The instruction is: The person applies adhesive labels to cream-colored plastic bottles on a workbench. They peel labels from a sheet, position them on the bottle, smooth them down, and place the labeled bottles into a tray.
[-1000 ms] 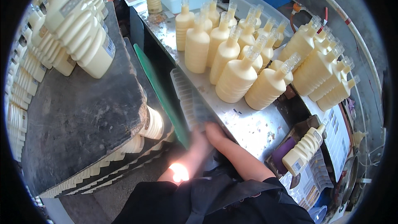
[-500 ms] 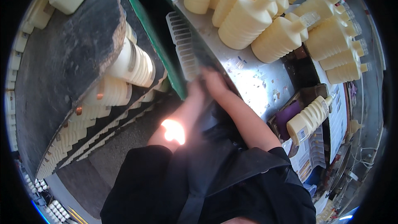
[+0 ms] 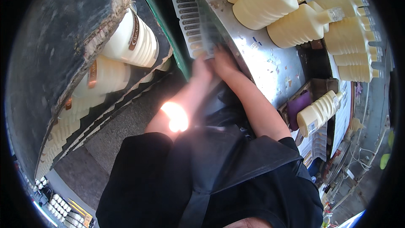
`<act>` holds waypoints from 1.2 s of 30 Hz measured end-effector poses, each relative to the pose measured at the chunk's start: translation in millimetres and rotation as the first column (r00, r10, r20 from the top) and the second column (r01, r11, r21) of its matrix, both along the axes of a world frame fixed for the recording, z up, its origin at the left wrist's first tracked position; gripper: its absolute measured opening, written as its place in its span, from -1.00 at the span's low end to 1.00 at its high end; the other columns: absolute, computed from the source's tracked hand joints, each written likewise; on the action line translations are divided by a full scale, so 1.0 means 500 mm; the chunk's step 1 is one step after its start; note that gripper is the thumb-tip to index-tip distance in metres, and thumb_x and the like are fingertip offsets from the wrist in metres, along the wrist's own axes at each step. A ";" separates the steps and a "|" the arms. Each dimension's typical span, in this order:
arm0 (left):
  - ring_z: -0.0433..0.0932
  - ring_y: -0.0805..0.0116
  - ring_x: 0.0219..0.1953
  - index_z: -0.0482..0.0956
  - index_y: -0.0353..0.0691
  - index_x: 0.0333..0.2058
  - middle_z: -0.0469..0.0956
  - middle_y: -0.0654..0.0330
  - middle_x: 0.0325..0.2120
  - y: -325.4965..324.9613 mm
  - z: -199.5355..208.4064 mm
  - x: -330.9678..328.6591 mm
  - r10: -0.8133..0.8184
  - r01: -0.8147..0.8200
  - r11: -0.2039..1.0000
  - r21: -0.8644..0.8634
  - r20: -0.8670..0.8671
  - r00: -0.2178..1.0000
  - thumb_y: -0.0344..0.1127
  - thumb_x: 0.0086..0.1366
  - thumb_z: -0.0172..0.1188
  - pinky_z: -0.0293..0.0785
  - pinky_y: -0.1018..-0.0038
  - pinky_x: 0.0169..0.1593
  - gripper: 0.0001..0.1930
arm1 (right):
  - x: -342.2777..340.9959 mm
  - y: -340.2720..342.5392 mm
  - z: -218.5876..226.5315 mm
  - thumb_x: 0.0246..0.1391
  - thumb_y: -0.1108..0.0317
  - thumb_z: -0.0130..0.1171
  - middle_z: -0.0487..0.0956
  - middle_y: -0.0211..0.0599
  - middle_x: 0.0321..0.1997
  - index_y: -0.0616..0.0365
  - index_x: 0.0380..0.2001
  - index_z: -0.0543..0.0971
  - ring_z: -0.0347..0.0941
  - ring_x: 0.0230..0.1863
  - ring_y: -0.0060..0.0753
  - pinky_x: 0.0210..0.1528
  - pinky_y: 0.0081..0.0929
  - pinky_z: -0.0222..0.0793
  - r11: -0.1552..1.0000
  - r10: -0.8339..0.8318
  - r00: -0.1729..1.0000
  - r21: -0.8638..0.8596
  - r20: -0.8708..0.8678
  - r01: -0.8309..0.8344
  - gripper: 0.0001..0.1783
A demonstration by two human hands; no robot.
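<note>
Pale, narrow, flat strip bearing a ladder of oblong patches (image 3: 188, 12) is lying in the gap between a thin green panel (image 3: 182, 68) and a shiny metal bench top (image 3: 263, 69), its near end meeting the person's hands. The bare left hand (image 3: 203, 64) is resting at that end, and the bare right hand (image 3: 222, 61) is sitting just beside it. Blur is softening both hands, so one cannot tell whether the fingers are pinching the strip, pressing together or spreading.

Good handling is probably depending on holding the strip by its plain margins, keeping the patches untouched and the sheet flat, and not letting it catch on the bench's edge.

Labelling is appearing in several places. On the left, a white ribbed plastic bottle (image 3: 145, 44) is carrying a brown label with pale lettering (image 3: 135, 33). On the right, a cream ribbed plastic bottle leaning on its side (image 3: 318, 115) is showing a small printed panel (image 3: 312, 126), too fine for reading, beside a purple piece (image 3: 298, 107). On the bench, a large cream bottle with a clear neck (image 3: 263, 4) is presenting no visible label on its near side.
</note>
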State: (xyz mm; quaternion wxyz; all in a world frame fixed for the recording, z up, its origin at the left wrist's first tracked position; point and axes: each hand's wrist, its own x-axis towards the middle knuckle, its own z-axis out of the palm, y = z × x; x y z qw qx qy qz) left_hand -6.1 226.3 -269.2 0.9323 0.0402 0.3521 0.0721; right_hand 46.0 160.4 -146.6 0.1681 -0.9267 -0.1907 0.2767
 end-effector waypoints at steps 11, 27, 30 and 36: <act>0.51 -0.01 0.15 0.43 -0.31 0.18 0.55 -0.06 0.10 0.012 0.067 -0.005 0.070 -0.076 0.989 -0.128 -0.046 0.996 -0.19 0.41 0.07 0.35 0.11 0.31 -0.55 | 0.000 -0.009 0.010 0.26 0.33 0.07 0.29 0.10 0.48 0.27 0.30 0.41 0.27 0.44 0.12 0.49 -0.15 0.18 0.995 0.083 0.996 -0.050 -0.033 -0.085 -0.44; 0.45 -0.07 0.22 0.27 -0.35 0.28 0.45 -0.13 0.19 0.013 0.069 -0.010 0.082 -0.080 0.987 -0.137 0.007 0.997 -0.19 0.43 -0.01 0.35 0.07 0.34 -0.47 | 0.008 -0.011 -0.025 0.24 0.38 0.04 0.62 0.22 -0.08 0.29 -0.17 0.63 0.57 0.02 0.23 0.07 -0.01 0.46 0.974 -0.167 0.983 0.166 0.077 0.153 -0.75; 0.44 -0.06 0.24 0.28 -0.33 0.28 0.45 -0.12 0.20 0.012 0.064 -0.012 0.086 -0.083 0.987 -0.139 0.016 0.996 -0.19 0.43 -0.01 0.34 0.07 0.36 -0.47 | 0.002 -0.019 -0.044 0.21 0.41 0.08 0.63 0.20 -0.16 0.26 -0.23 0.65 0.58 -0.08 0.26 0.05 -0.03 0.47 0.964 -0.099 0.968 0.265 0.228 0.036 -0.80; 0.46 -0.03 0.22 0.37 -0.30 0.24 0.48 -0.08 0.18 0.002 0.024 0.002 0.051 -0.052 0.991 -0.122 -0.014 0.999 -0.05 0.47 0.06 0.31 0.09 0.37 -0.47 | -0.001 -0.033 -0.070 0.18 0.39 0.13 0.62 0.20 -0.19 0.26 -0.31 0.63 0.57 -0.15 0.30 -0.04 -0.01 0.49 0.947 -0.004 0.942 0.305 0.336 -0.104 -0.83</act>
